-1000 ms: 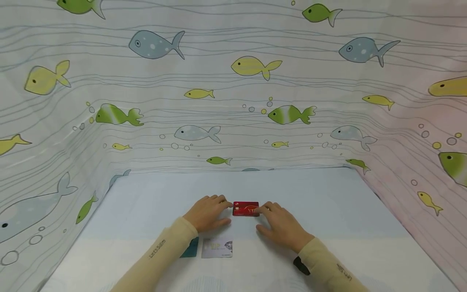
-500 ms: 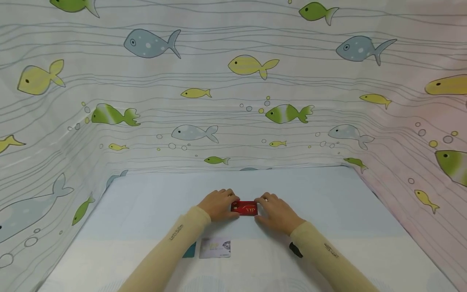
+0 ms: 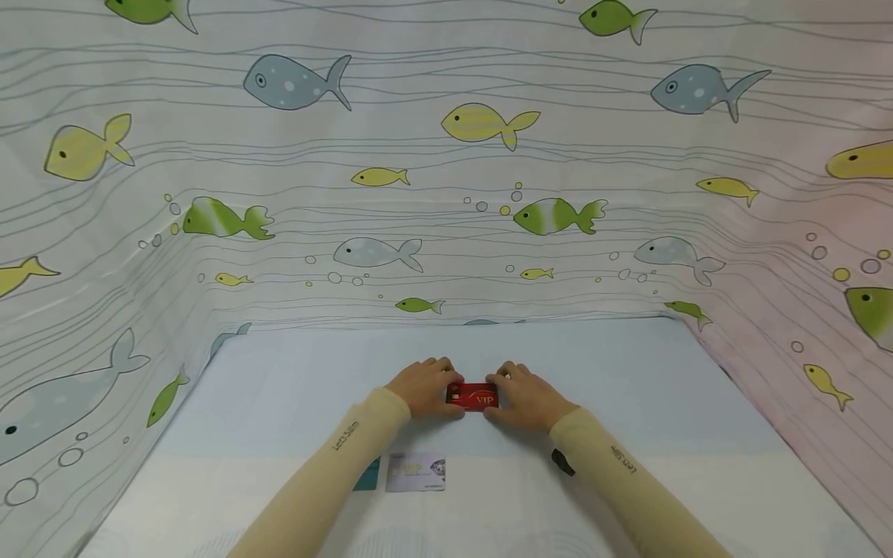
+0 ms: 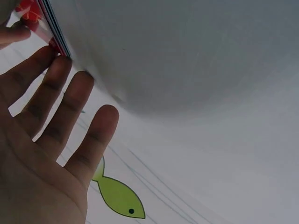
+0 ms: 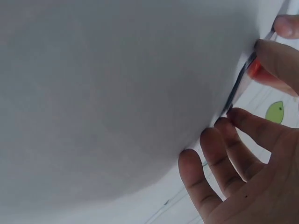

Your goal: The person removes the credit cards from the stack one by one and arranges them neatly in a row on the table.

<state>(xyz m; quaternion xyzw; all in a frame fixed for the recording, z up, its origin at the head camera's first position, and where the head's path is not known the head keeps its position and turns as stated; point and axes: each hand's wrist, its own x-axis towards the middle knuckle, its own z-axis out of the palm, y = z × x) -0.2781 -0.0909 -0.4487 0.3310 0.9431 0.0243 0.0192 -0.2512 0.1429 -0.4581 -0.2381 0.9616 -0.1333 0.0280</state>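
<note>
Head view: red card [image 3: 474, 397] pinched between both hands [image 3: 427, 390] [image 3: 528, 398].

Red card [image 3: 473, 397] is lettered VIP in gold. Silver-grey card [image 3: 415, 473] is printed with pale yellowish lettering; teal is shown by the card beside it [image 3: 367, 475]. Cream sleeves [image 3: 328, 469] are dark-lettered. White backdrop [image 3: 446, 217] is patterned with wavy lines, green, yellow and blue-grey fish; right side pink-tinted.
</note>
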